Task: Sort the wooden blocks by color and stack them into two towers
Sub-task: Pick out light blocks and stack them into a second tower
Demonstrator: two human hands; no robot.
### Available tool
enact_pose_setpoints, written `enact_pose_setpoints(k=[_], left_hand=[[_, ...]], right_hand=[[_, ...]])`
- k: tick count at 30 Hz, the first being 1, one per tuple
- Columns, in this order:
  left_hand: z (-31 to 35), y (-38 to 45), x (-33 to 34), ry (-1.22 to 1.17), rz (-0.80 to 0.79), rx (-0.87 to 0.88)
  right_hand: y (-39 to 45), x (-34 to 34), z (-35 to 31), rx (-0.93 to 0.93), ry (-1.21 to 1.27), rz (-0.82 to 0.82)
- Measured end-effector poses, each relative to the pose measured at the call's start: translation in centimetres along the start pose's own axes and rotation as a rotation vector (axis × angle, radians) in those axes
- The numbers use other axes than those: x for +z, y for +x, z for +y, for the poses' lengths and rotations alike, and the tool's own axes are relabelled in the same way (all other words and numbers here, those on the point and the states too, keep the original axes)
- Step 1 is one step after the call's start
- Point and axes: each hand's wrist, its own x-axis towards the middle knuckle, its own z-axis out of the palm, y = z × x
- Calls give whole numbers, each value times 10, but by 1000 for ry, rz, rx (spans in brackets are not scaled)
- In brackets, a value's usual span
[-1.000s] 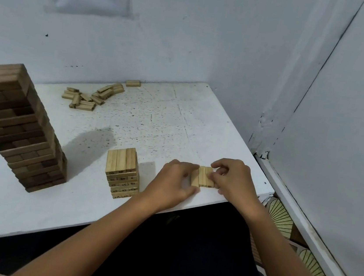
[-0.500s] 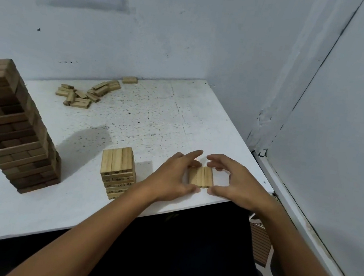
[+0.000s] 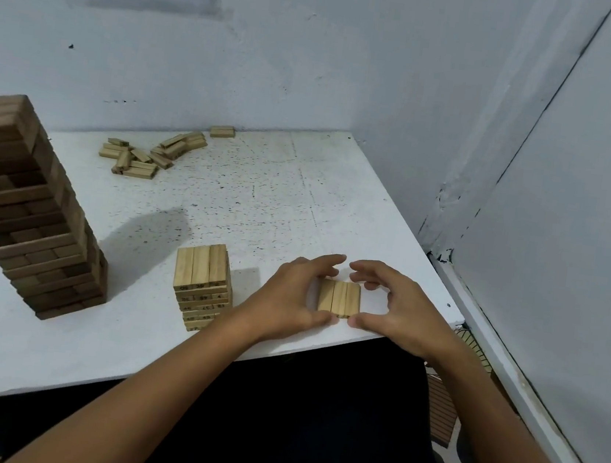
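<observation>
Left hand (image 3: pixel 288 298), right hand (image 3: pixel 398 312) cup three-block row (image 3: pixel 339 297); fingers arched loosely around it, grip unclear.

Small dark numbers are printed on the near end faces of the blocks in the light tower (image 3: pixel 201 288). Most are too blurred to be read with certainty; "69" and "4" can be made out on one layer, and "49" lower down. Dark marks on the loose blocks (image 3: pixel 140 157) cannot be read.
</observation>
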Motion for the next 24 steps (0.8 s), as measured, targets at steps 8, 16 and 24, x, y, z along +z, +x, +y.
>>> enact_pose_setpoints(k=[8, 16, 24], left_hand=[[4, 2, -3, 18, -9, -3], [10, -6, 4, 54, 91, 21], [8, -5, 10, -24, 99, 37]], right_hand=[[-1, 5, -2, 3, 5, 52], [-4, 1, -1, -16, 46, 147], [-7, 17, -7, 50, 45, 224]])
